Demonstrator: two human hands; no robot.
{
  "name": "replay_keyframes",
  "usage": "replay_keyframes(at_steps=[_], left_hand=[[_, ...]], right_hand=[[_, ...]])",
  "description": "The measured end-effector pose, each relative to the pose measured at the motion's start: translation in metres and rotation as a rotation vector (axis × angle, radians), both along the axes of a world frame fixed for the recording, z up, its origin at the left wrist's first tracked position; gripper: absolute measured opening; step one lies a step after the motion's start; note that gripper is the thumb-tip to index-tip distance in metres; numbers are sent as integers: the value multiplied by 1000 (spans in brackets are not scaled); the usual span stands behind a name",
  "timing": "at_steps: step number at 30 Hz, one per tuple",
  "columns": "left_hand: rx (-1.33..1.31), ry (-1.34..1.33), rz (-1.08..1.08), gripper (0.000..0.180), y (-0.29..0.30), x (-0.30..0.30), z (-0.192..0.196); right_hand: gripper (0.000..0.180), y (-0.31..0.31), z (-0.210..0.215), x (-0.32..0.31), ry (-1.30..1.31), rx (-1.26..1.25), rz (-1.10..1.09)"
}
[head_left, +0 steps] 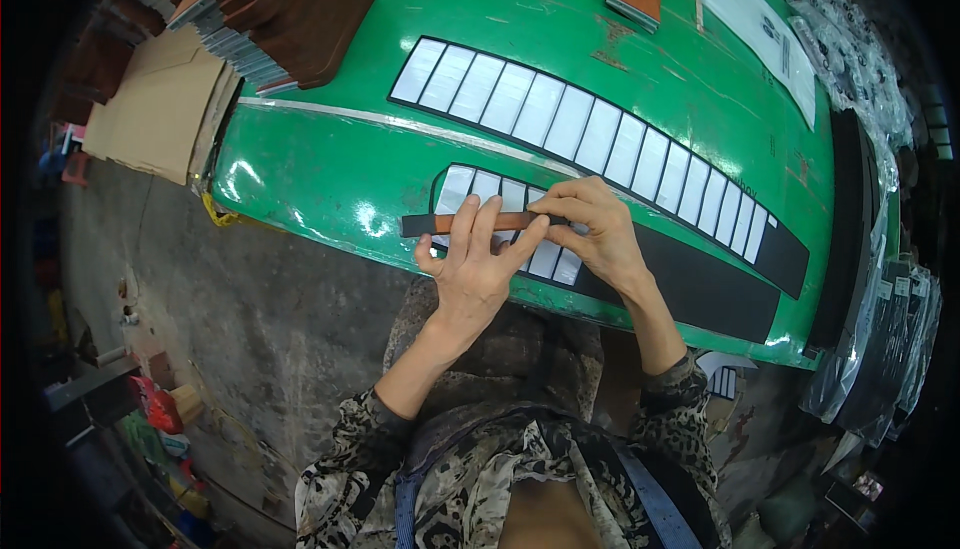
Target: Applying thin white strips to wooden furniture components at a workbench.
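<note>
One brown-black strip (512, 220) pinched by left hand (475, 274) and right hand (605, 234); right end obscured by fingers.

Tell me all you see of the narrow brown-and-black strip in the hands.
The narrow strip is long and flat, brown along its middle and black toward both ends; its material looks smooth. It lies roughly crosswise over the nearer black panel; whether they touch is unclear. The left hand has fingers across the brown middle; the right hand pinches its right end, partly hiding it.
</note>
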State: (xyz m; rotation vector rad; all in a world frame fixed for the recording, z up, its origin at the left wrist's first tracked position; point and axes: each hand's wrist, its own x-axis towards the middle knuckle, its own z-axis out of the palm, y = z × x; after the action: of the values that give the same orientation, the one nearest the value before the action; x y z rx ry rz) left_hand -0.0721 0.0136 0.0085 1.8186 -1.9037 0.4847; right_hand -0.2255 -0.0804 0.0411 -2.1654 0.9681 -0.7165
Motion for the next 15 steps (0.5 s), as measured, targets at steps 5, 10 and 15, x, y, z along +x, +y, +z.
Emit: replay_keyframes(at_steps=[5, 10, 15], left_hand=[[45, 76, -9, 49, 3, -1, 1], [18, 96, -15, 49, 5, -4, -3], [-4, 65, -18, 48, 5, -4, -7]], right_hand=[[25, 3, 5, -2, -137, 198, -13], [18, 9, 2, -7, -343, 652, -135], [17, 13, -5, -2, -357, 706, -160]])
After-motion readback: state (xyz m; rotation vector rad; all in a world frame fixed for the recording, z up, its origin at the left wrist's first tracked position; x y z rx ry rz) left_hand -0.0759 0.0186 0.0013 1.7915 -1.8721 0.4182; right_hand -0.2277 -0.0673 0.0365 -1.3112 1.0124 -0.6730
